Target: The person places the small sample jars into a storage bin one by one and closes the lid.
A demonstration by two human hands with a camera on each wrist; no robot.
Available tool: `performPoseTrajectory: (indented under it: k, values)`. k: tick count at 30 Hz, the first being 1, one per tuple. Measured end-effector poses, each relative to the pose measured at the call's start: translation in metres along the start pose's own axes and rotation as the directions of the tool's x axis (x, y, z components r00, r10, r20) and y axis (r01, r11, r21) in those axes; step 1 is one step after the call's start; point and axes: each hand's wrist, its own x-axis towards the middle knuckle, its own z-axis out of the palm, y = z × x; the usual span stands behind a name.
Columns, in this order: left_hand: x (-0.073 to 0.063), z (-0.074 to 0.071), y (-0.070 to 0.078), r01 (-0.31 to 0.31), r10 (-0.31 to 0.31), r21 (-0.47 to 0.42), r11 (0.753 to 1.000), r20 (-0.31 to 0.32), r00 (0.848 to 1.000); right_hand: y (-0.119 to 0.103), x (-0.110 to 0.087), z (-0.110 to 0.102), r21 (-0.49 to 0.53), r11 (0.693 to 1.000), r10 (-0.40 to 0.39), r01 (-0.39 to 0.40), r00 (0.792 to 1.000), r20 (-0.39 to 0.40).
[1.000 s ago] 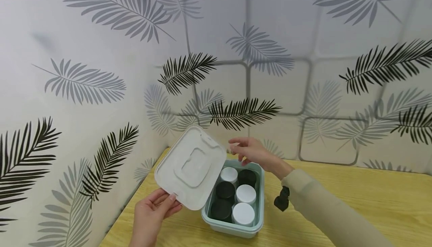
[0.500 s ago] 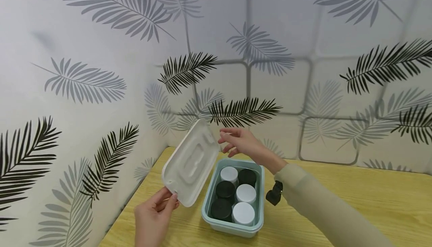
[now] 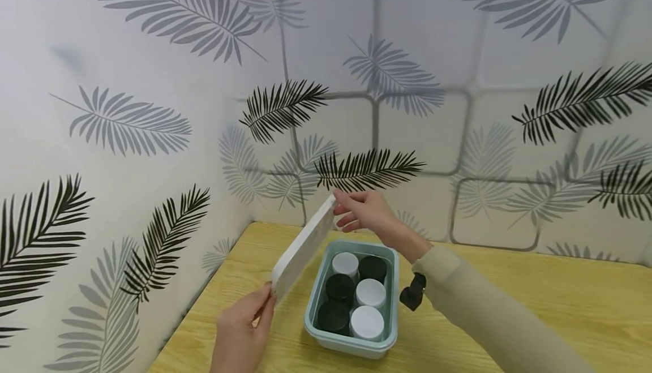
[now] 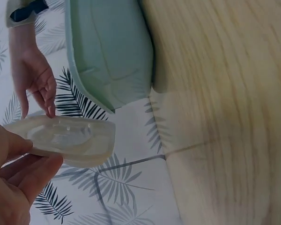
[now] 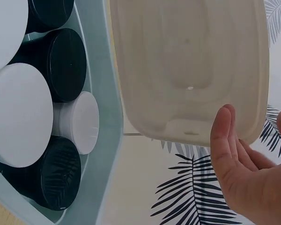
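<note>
My left hand (image 3: 241, 325) pinches the near end of a white plastic lid (image 3: 304, 251), thumb on one side and fingers on the other. The lid is tilted up nearly edge-on in the head view, left of a pale blue-green plastic container (image 3: 351, 349). At its far top corner is my right hand (image 3: 370, 212), fingertips right at the edge. In the right wrist view its fingers (image 5: 221, 131) overlap the lid's inner face, while the thumb stands apart to the right. Inside the container stand three white-capped jars (image 3: 368, 322) and three black-capped jars (image 3: 334, 316), in two columns.
The container rests on a yellow wood-grain table (image 3: 509, 294). Behind and to the left rise walls with a leaf pattern (image 3: 407, 135), close to the table's back edge. A small black device (image 3: 414, 292) hangs at the right sleeve (image 3: 474, 299).
The lid has turned from showing its broad face to nearly edge-on, its far end swinging right to meet my right hand. My left hand moved slightly right; the container and jars stayed put.
</note>
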Motion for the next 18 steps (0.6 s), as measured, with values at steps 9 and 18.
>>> performPoseTrajectory:
  k: [9,18]
  values:
    - [0.000,0.007,-0.003,-0.326,0.320,0.127,0.937,0.069,0.945,0.006,-0.011,-0.013,0.094,0.990,0.106,-0.104,0.994,-0.022]
    - [0.001,0.016,0.011,-0.354,0.350,0.018,0.935,0.106,0.931,0.026,-0.024,-0.033,0.108,0.972,0.210,-0.210,0.978,0.015]
